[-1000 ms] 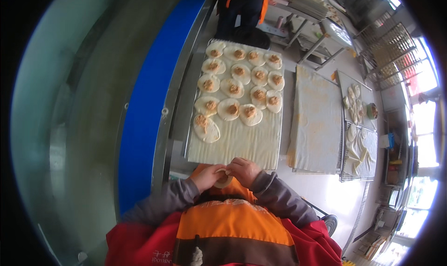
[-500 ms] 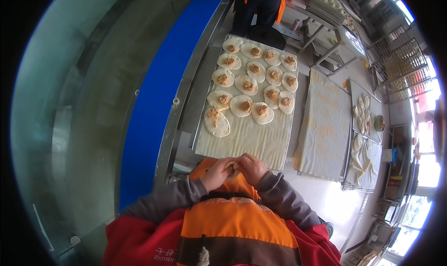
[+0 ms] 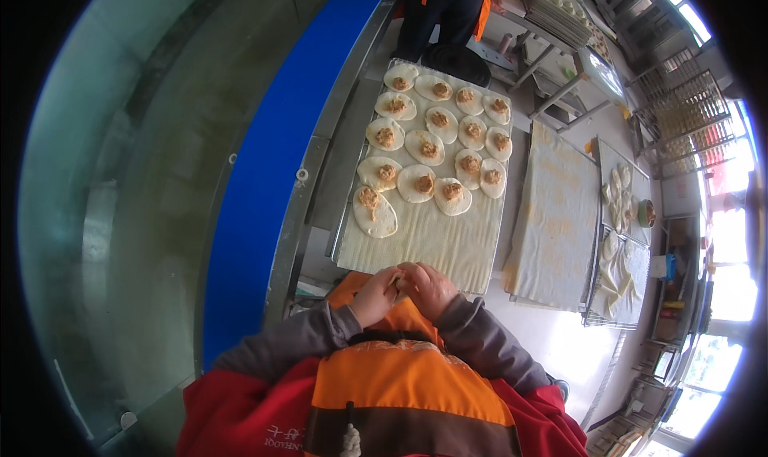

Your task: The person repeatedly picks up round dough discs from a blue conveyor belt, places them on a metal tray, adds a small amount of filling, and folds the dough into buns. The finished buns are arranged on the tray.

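Observation:
Just past the near edge of the cloth-lined tray (image 3: pixel 416 241), my two hands meet in front of the apron. My left hand (image 3: pixel 374 299) cups a pale piece of dough (image 3: pixel 398 283) from the side. Bent over its top are the fingers of my right hand (image 3: pixel 430 289), pinching the rim. Most of the dough is hidden behind the fingers, and any filling inside cannot be seen. On the tray lie several flat dough wrappers in rows, each with a lump of brownish filling; the nearest dough wrapper (image 3: pixel 382 222) is at the left.
Left of the tray runs a blue belt (image 3: pixel 264 137) with a metal rail. To the right lie a cloth-covered board (image 3: pixel 556 217) and racks with crumpled cloths (image 3: pixel 620 273) and a small bowl (image 3: pixel 646 212). Beyond the tray's far end stands another person (image 3: pixel 442 17).
My right fingers have curled further over the dough, and its opening, visible before, is now mostly covered. The wrappers on the tray lie as before.

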`<state>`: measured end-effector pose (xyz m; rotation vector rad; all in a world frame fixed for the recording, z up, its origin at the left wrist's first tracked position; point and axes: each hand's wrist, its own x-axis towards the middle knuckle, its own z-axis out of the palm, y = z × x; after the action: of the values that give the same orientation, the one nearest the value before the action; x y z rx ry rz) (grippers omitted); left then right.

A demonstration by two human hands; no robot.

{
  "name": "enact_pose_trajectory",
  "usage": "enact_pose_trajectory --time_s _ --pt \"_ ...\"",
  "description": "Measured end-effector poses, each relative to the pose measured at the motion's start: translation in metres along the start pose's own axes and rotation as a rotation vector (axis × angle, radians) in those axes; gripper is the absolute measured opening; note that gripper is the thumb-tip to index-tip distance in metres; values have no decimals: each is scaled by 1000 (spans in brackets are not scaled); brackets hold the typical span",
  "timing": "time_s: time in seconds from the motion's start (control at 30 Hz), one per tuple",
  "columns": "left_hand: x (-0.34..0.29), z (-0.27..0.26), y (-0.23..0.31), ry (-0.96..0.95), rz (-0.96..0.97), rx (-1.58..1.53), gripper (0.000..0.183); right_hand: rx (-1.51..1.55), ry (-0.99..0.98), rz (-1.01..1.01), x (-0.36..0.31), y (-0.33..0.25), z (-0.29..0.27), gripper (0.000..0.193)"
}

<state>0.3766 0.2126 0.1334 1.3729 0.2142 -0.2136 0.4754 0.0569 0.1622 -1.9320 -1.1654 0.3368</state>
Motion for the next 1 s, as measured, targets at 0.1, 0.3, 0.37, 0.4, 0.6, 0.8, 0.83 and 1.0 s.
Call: enact_pose_trajectory --time_s 0.1,0.3,0.37,0.4,0.6,0.8,0.83,1.0 --pt "4 -10 10 -78 -199 -239 28 -112 -15 -28 5 -2 -1 13" --pt "-2 -5 21 94 -275 -416 29 -196 5 -147 16 -6 -3 16" --pt "-2 -2 13 129 -139 -337 40 -185 -14 -119 19 -8 -2 18" --pt "-1 -2 7 124 -134 -302 41 -173 -37 -112 20 -9 -2 20" --pt "10 -17 -13 24 -248 -434 38 -207 -27 -216 20 -6 3 23" --pt "1 -20 2 38 115 204 36 -197 110 -151 7 3 16 21" --pt "5 -21 3 -21 347 459 35 -199 115 -208 6 6 17 20" --pt "13 -10 16 76 -254 -396 33 -44 101 -148 6 7 14 20"
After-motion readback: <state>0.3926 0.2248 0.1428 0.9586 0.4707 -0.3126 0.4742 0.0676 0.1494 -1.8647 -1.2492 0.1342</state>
